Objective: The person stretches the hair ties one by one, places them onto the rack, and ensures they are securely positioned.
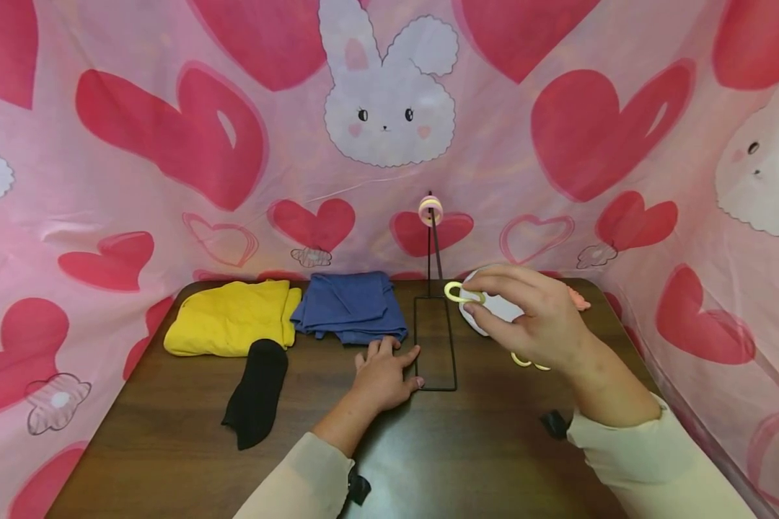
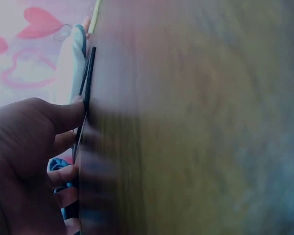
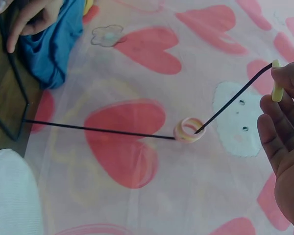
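Note:
My right hand (image 1: 539,317) pinches a pale yellow ring (image 1: 454,292) between thumb and fingertips. In the right wrist view, that ring meets the free end of the bent rod of a black wire stand (image 3: 103,129). Farther down the rod hang pink and yellow rings (image 3: 189,130), bunched at the bend. My left hand (image 1: 383,378) lies palm down with fingers spread, its thumb and forefinger on the stand's rectangular base (image 1: 455,346). Just beyond its fingertips is a folded blue cloth (image 1: 350,306).
A folded yellow cloth (image 1: 230,317) lies at the back left, with a black sock (image 1: 256,396) in front. Behind my right hand sits a white rounded thing (image 1: 503,308). More yellow rings (image 1: 521,360) and a coral-coloured thing (image 1: 579,298) are on the right.

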A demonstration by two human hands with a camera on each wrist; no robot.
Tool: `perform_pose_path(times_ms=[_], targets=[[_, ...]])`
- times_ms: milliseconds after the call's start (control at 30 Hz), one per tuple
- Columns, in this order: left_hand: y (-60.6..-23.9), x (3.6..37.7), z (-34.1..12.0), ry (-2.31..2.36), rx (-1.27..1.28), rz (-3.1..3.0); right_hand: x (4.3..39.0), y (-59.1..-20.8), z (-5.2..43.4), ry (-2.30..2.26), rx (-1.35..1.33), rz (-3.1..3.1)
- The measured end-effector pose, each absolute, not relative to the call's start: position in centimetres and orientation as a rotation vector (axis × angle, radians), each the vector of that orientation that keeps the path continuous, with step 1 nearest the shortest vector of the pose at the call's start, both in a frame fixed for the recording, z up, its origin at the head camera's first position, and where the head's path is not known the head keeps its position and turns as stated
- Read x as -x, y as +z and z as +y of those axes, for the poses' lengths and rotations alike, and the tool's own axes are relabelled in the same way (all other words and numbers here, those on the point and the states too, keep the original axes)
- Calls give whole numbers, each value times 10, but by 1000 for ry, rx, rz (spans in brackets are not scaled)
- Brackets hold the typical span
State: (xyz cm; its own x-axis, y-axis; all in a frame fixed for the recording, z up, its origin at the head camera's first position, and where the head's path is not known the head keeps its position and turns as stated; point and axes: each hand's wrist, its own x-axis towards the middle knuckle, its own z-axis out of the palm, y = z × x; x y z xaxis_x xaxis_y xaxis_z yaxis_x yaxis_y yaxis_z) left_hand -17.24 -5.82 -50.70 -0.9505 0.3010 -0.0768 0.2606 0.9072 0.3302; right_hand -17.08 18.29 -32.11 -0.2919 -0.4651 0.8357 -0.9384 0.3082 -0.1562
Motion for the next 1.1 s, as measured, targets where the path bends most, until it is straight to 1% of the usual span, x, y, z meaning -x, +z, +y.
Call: perform_pose_path(times_ms=[200,400,733,1100], targets=[[-507,171,-57,456,-451,2949,168,-314,176,803,-1234,-1908],[-508,171,-55,427,-446,2954,175,-314,173,748,-1217,-1917],[-506,171,-54,391,-444,2950,197,-318,169,774,-1203,-1954],[-508,173,-56,384,-442,2948,232,-323,164,821,-1127,-2029]])
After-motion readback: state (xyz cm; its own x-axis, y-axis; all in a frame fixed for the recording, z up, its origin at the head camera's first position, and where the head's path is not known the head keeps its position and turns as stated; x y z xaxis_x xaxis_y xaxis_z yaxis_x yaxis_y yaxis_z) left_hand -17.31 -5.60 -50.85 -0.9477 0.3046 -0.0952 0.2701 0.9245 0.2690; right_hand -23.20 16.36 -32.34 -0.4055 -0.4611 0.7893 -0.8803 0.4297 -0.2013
